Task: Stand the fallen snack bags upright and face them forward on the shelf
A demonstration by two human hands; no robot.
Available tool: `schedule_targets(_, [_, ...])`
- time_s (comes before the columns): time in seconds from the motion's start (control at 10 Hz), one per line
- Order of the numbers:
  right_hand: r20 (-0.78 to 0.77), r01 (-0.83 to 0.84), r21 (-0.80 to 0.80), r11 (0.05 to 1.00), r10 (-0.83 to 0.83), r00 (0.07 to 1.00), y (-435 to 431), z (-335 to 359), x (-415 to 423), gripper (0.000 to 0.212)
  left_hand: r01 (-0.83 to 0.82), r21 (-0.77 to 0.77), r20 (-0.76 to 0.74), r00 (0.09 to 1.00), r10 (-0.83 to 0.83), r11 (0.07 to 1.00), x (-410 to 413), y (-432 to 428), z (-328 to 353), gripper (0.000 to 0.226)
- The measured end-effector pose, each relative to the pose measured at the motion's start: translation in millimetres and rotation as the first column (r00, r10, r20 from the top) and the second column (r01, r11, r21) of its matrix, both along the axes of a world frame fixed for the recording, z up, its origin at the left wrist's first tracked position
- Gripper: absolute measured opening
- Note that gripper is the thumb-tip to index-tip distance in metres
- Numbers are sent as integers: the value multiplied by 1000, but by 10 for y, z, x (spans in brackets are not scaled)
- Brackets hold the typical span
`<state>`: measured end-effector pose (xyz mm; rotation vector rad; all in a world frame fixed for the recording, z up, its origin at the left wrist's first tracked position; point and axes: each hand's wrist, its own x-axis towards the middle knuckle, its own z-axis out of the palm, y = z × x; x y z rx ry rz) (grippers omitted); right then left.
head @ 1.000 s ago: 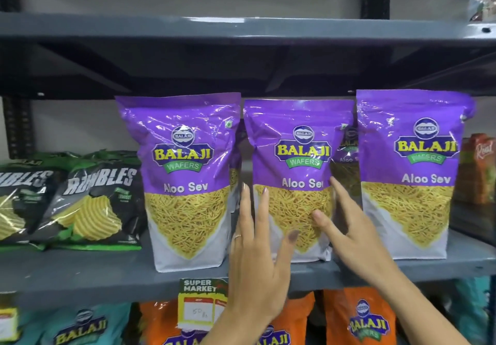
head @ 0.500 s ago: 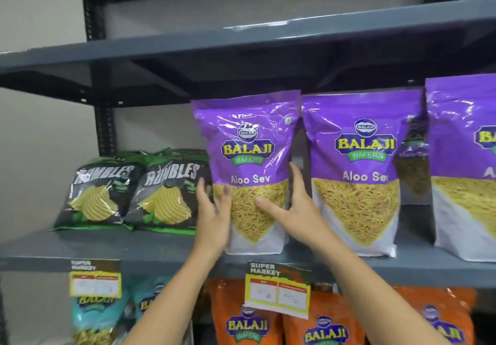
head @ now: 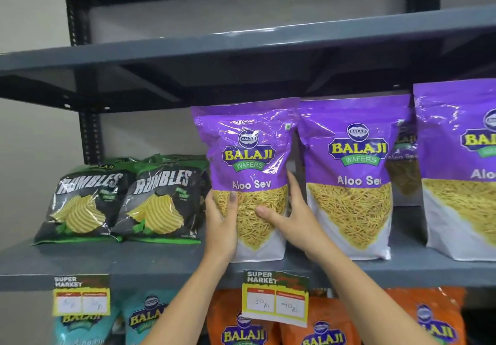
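Held bag: We see a purple Aloo Sev bag [head: 248,178] standing upright at the front of the grey shelf [head: 107,261], label facing forward, gripped low on both sides by 2 bare hands.

Left hand: The left hand [head: 220,224] clasps the bag's left edge; its thumb [head: 232,199] lies flat on the front over the yellow sev picture, while the other fingers go around the side and we cannot tell how they sit.

Right hand: The right hand [head: 292,218] clasps the right edge; its thumb [head: 264,212] presses across the lower front, and the fingers [head: 293,186] lie close together, pointing up along the side, in the gap beside the neighbouring bag.

Bag against fingers: The bag sits between the 2 palms, its lower half squeezed from both sides, its white base at the shelf's front lip; we cannot tell whether the base rests fully on the shelf.

Neighbours to the right: A second Aloo Sev bag [head: 351,178] stands upright just beside it, and a third Aloo Sev bag [head: 461,167] is cut by the frame edge; another purple pack shows behind them.

Neighbours to the left: 2 black-and-green Rumbles bags [head: 158,199] lean back, side by side.

Below: A price tag [head: 275,297] hangs from the shelf lip under the held bag, above orange Balaji bags [head: 241,320].
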<state>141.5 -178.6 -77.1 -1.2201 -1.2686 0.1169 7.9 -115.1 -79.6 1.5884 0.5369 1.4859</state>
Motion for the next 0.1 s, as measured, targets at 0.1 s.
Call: schedule_targets(0.1, [-6, -9, -4, 1000, 9, 1000, -49, -1, -39, 110, -120, 27, -18, 993, 121, 992, -11, 6, -7, 59])
